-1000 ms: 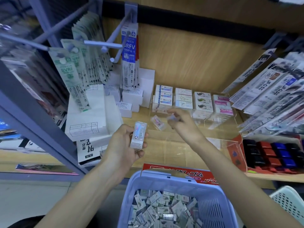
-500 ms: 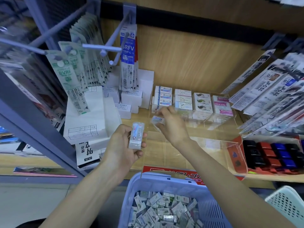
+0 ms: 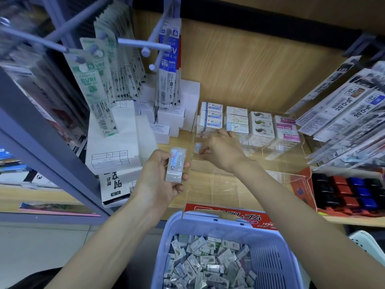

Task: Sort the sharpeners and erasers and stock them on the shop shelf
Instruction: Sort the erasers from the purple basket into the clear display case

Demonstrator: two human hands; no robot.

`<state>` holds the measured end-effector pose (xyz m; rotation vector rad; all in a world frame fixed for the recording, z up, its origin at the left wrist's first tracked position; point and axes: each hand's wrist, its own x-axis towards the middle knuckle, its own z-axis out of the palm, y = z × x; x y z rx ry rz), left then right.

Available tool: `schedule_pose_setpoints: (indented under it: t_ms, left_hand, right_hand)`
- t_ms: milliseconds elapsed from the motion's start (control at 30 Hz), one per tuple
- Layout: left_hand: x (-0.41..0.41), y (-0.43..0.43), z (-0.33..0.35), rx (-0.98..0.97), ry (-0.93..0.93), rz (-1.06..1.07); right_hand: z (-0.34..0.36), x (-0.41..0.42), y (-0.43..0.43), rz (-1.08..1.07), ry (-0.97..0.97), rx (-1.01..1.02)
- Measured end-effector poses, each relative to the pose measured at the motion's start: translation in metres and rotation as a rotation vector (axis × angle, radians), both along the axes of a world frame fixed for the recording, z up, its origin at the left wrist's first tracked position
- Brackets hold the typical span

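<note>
Over shelf [image 3: 181, 142] front edge: left hand [image 3: 158, 182] fingers pinch wrapped eraser [image 3: 176, 166] by its long sides; likely light, stiff, slick film. Right hand [image 3: 221, 150] pinches smaller eraser [image 3: 197, 147].

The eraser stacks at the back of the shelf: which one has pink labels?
The rightmost stack, beside the hanging refill packets. Its boxes carry pink bands, while the other three stacks show blue, pale green and dark prints.

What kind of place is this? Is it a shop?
Most likely a stationery shop. Pen refill packs hang on display pegs, little eraser boxes are stacked in rows on the shelf, and a basket of wrapped stock waits below.
</note>
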<state>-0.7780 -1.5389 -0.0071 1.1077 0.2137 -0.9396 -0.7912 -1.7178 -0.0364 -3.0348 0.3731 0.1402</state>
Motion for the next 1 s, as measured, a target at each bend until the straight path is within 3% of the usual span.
schedule_pose_setpoints:
  t_ms: [467, 633, 767, 1000]
  left_hand:
    - [-0.004, -0.002, 0.003, 0.010, -0.011, -0.013]
    - [-0.004, -0.003, 0.004, 0.012, -0.005, -0.010]
    - [-0.005, -0.004, 0.006, 0.014, 0.002, -0.019]
    - [-0.006, -0.003, 0.006, 0.013, -0.012, -0.021]
  right_hand:
    - [0.003, 0.007, -0.005, 0.066, 0.262, -0.013]
    - [-0.002, 0.002, -0.005, 0.119, 0.171, -0.093]
    - [-0.004, -0.005, -0.005, 0.083, 0.076, 0.058]
    - [0.002, -0.005, -0.011, 0.075, 0.198, 0.192]
